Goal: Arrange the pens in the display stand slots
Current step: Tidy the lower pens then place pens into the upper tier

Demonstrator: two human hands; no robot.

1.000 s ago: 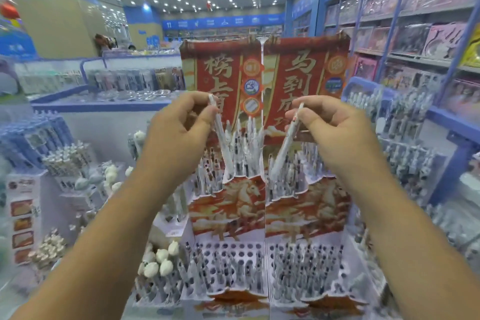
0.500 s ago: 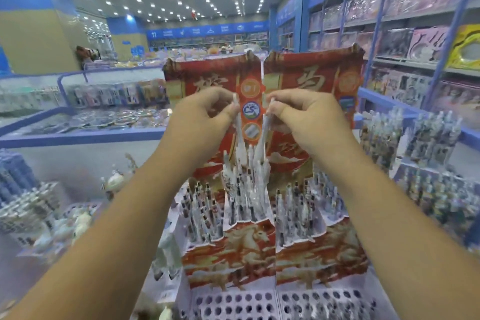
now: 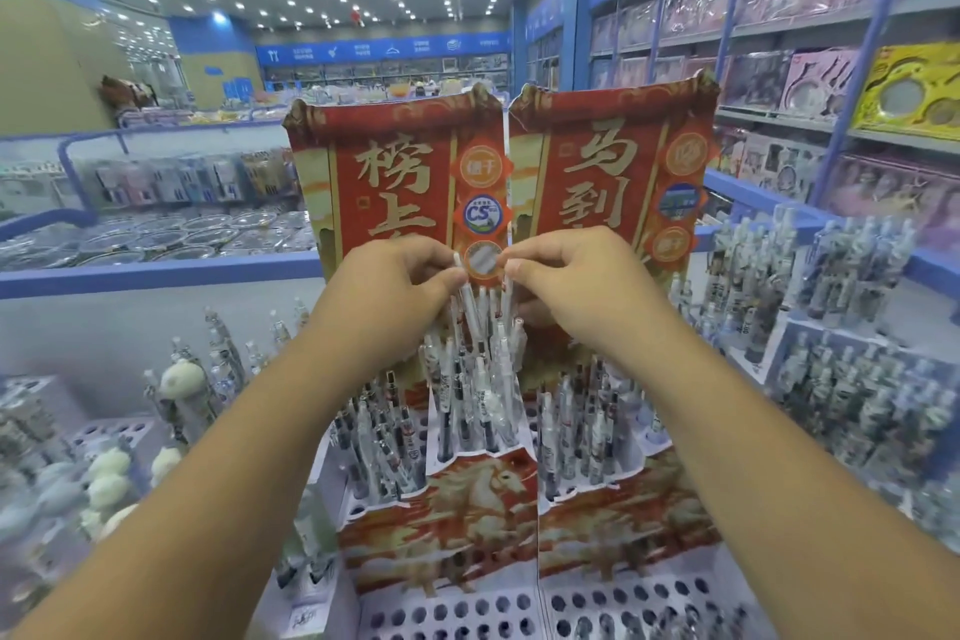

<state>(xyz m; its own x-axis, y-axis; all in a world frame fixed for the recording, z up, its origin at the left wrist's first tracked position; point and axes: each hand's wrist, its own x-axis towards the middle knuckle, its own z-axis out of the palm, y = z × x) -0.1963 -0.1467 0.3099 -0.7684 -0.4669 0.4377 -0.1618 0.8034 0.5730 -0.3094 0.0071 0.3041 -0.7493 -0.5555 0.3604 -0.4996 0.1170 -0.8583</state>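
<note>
Two tall red header cards (image 3: 597, 161) with gold characters are standing side by side beyond the fingers, backing a tiered display stand (image 3: 483, 515) whose horse-printed front panels are sitting below the wrists. Shelving (image 3: 810, 68) stacked with boxed goods is running along the wall out past the right fingers, and a blue-edged counter (image 3: 156, 270) of clear packets is stretching away past the left fingers. Lower down, under both forearms, a white perforated tier (image 3: 519, 613) is showing rows of round slots, many of them open. More pens (image 3: 587, 426) are standing in the tier beneath the right wrist.

Both hands are meeting in front of the gap between the cards. The left hand (image 3: 384, 291) is pinching the top of a white pen (image 3: 467, 299) between thumb and curled fingers, the barrel slanting down from the fingertips into the cluster of upright pens (image 3: 472, 379) in the upper tier directly under the fingers. The right hand (image 3: 582, 286) is pinching a second white pen (image 3: 506, 296) the same way, just beside the first, its barrel hanging nearly straight down from the fingertips toward the same cluster. I cannot tell whether either tip is seated in a slot.
</note>
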